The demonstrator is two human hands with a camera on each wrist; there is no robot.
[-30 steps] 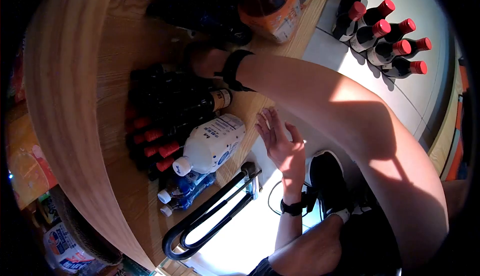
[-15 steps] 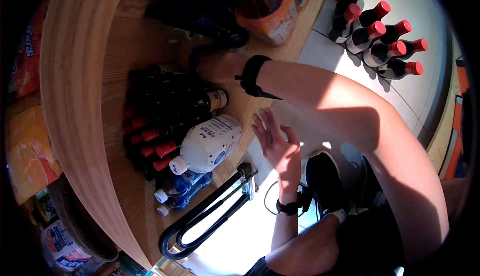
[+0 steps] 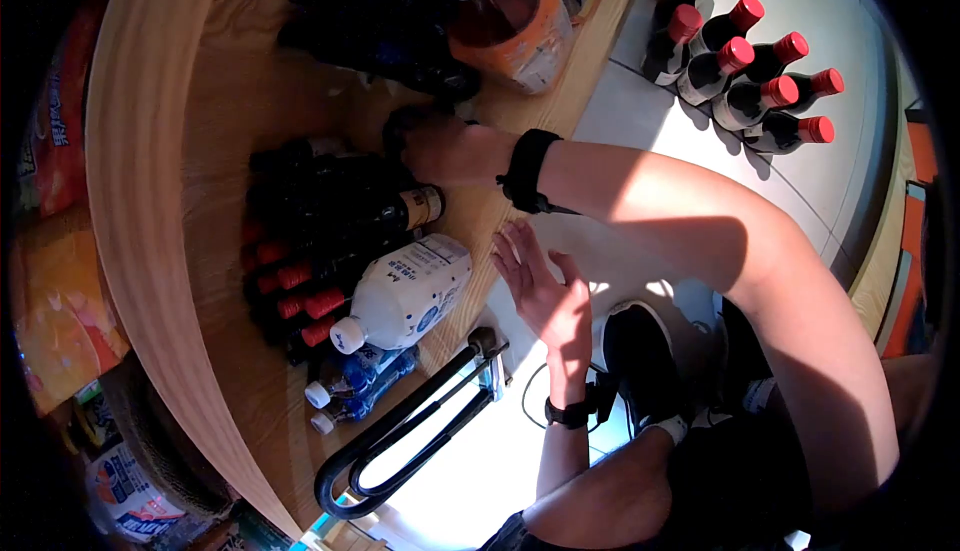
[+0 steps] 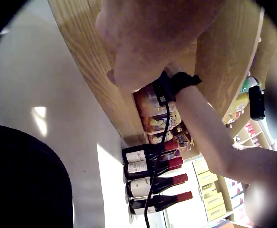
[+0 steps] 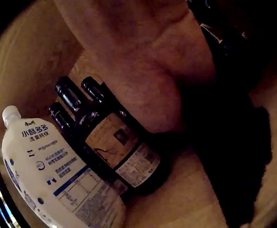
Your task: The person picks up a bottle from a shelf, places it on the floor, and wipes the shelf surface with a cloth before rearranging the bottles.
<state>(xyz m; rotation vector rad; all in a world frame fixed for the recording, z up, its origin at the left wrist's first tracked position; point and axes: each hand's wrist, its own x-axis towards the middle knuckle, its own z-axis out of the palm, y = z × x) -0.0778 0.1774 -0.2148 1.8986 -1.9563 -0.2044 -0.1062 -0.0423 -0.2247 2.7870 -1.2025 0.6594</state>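
Observation:
My right hand (image 3: pixel 445 151) reaches into the wooden shelf (image 3: pixel 480 166), between two groups of dark bottles. It grips a black, cloth-like thing (image 5: pixel 233 175) that lies against the shelf board; the fingertips are hidden in the dark. Beside that hand lie dark wine bottles (image 5: pixel 112 137) with red caps, one showing a tan label. Nearer the front, a white drink bottle (image 3: pixel 415 286) lies on its side. My left hand (image 3: pixel 545 296) hangs in front of the shelf edge, fingers loosely extended, holding nothing.
A large orange-labelled bottle (image 3: pixel 515 36) stands farther along the shelf. Several red-capped wine bottles (image 3: pixel 740 101) stand on the tiled floor. Small blue bottles (image 3: pixel 365 381) lie near a black U-shaped bar (image 3: pixel 400 436). A cable (image 4: pixel 157 173) runs from the right wristband.
My right hand has drawn outward toward the shelf's front edge, with the black cloth-like thing. The head view has shifted slightly. My left hand stays in much the same pose.

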